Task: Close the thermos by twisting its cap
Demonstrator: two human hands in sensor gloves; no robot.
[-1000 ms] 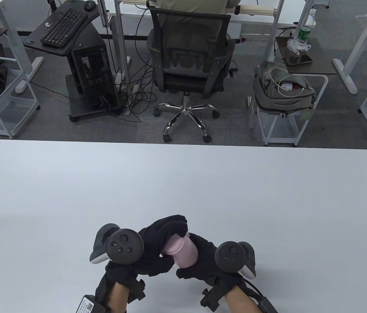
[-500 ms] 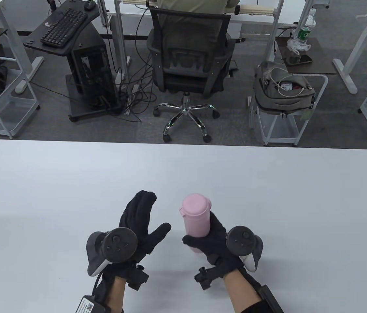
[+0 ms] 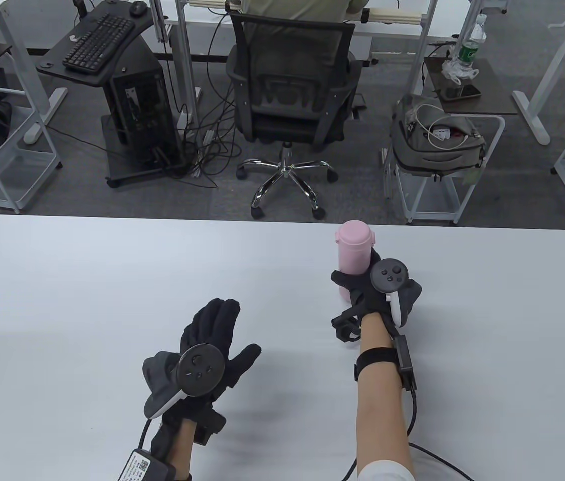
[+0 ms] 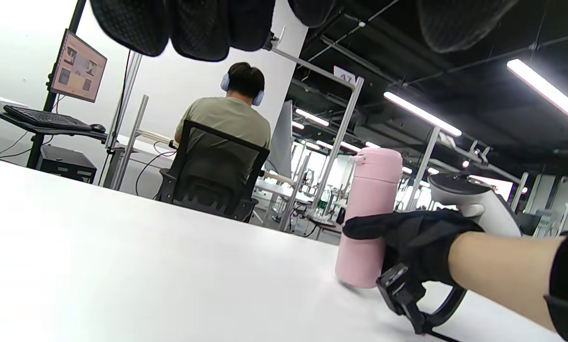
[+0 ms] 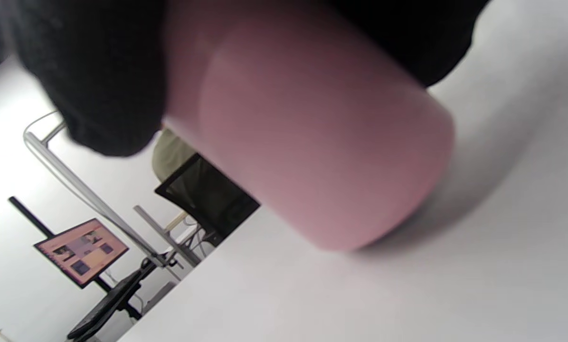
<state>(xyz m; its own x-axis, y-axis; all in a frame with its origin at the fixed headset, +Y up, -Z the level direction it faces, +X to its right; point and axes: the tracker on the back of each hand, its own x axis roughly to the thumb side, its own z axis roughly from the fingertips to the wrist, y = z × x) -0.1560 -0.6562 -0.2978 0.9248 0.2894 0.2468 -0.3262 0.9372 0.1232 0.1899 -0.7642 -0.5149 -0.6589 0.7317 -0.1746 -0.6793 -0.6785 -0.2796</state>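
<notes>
A pink thermos [image 3: 352,250] with its pink cap [image 3: 355,234] on stands upright near the table's far edge, right of centre. My right hand [image 3: 360,285] grips its lower body from the near side. The thermos also shows in the left wrist view [image 4: 372,213], its base at or just above the table, and fills the right wrist view [image 5: 312,142]. My left hand [image 3: 214,333] lies open and flat, fingers spread, holding nothing, well to the left and nearer than the thermos.
The white table [image 3: 112,280] spans the view. Beyond its far edge stand an office chair [image 3: 290,95] with a seated person, a computer cart [image 3: 122,95] and a cart with a grey bag [image 3: 437,135].
My left hand let go of the cap and drew back left, opening flat. My right hand carried the thermos upright away to the far right of the table.
</notes>
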